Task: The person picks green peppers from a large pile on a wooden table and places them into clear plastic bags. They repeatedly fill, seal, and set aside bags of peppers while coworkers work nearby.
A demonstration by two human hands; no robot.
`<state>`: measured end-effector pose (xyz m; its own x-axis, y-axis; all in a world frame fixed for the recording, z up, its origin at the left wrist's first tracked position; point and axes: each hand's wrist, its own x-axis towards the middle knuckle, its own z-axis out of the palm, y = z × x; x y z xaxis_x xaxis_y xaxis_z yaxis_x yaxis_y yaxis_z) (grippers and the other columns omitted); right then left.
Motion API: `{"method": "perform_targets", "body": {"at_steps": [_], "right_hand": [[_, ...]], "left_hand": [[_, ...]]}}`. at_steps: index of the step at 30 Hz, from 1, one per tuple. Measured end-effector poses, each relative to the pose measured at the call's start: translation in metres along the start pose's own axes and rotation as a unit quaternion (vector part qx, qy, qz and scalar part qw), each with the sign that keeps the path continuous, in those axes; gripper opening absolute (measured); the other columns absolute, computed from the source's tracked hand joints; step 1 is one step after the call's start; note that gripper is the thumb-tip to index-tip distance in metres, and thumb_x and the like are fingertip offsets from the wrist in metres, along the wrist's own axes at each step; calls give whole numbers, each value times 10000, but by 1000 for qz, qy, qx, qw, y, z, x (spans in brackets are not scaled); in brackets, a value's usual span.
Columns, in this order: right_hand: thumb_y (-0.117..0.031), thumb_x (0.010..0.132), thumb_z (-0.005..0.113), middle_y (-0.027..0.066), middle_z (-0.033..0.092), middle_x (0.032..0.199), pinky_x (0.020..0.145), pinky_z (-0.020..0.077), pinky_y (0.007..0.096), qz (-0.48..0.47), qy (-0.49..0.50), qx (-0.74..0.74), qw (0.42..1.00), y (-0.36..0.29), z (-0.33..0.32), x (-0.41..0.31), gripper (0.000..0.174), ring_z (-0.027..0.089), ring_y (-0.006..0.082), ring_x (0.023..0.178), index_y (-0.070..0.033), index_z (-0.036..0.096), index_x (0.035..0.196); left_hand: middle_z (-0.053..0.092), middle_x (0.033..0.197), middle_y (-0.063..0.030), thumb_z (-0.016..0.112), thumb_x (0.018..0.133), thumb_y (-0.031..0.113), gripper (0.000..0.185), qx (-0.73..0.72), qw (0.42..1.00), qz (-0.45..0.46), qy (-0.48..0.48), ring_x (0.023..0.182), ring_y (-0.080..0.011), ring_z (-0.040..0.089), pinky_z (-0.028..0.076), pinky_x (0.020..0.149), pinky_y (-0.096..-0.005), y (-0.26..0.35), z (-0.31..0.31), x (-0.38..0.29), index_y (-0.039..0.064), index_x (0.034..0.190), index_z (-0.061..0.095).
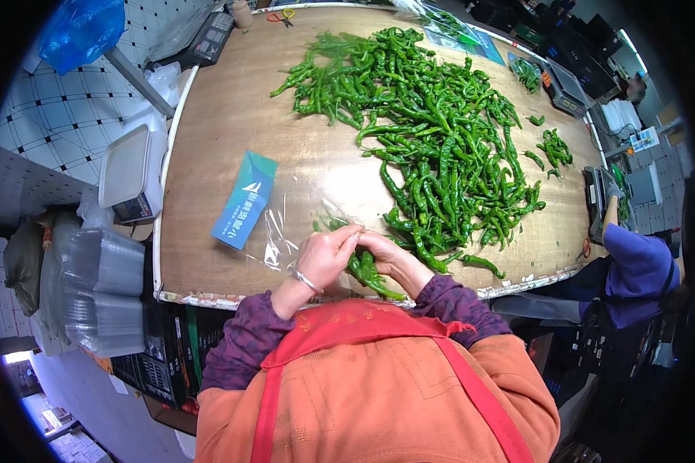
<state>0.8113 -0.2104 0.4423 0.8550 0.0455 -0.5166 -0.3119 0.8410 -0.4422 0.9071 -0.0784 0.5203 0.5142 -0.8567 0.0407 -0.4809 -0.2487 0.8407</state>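
Observation:
My left hand, with a metal bangle at the wrist, pinches the edge of a clear plastic bag near the table's front edge. The bag has a blue and green printed panel that bears writing. My right hand meets it, fingertips together, and is closed around some long green peppers that stick out below the palm. More green shows through the plastic just beyond my fingers. A large heap of wrinkled green peppers lies on the wooden table, beyond and to the right of my hands.
At the left stand a white scale and stacked clear plastic trays. Another scale and yellow-handled scissors are at the far left. A few peppers lie apart at right. A co-worker in a purple top works there beside a scale.

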Motion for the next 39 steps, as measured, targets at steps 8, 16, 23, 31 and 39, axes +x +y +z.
{"method": "perform_targets", "body": {"at_steps": [8,16,23,31,39], "right_hand": [[-137,933,541,133,610,1088,781,578,347,-17,-45,149,988,21,-21,5,405,649,208,925,-41,447,1315],[-333,1000,426,99,627,982,761,556,353,-17,48,57,997,25,-13,3,348,625,202,865,-26,554,1102],[-232,985,485,114,635,1042,752,555,324,48,-5,81,996,22,-39,16,327,636,188,906,-44,528,1248],[-184,911,582,67,566,1204,803,515,284,36,26,-16,999,15,-20,5,455,576,138,1037,-101,483,1347],[-98,917,518,99,602,1085,701,515,283,-19,54,-184,981,14,-20,7,418,616,160,859,32,451,1308]], "left_hand": [[682,851,-188,587,909,171,231,-17,999,6,-36,708,-271,688,517,618,-331,1,5,-7,81,1100,681],[717,962,-140,591,933,149,243,-104,994,-43,-12,836,-119,666,528,728,-272,-2,17,-10,-8,1104,663],[656,711,-159,605,909,183,203,-97,995,16,-1,606,-235,674,501,549,-325,11,23,-17,93,1065,699],[677,743,-152,599,907,148,211,-55,996,63,29,592,-205,670,496,531,-308,20,31,-32,76,1081,696],[680,768,-140,585,906,169,221,-39,997,59,11,652,-280,675,530,583,-353,16,39,-33,103,1092,686]]}}
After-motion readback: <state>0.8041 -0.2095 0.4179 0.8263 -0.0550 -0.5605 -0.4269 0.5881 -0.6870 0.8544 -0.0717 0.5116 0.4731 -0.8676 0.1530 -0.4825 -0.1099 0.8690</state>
